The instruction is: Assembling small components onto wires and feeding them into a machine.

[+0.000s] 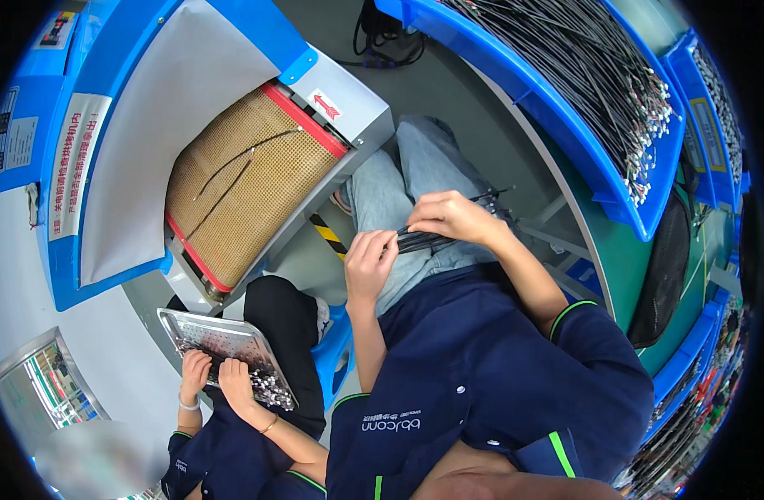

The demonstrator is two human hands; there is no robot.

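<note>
My left hand is closed around one end of a small bundle of thin black cables above my lap. The fingers of my right hand pinch at the top of the same bundle, close to the left fingertips. Beyond the right hand, more cable ends stick out over my knee. Which strands each finger grips is too small to tell. Nearby on the left, two loose black cables lie on a tan mesh conveyor belt with red edges.
A blue bin full of black cables with light connector ends stands on the green-topped table at right. At lower left, a co-worker's hands work over a metal tray of small parts. A blue-framed machine surrounds the belt.
</note>
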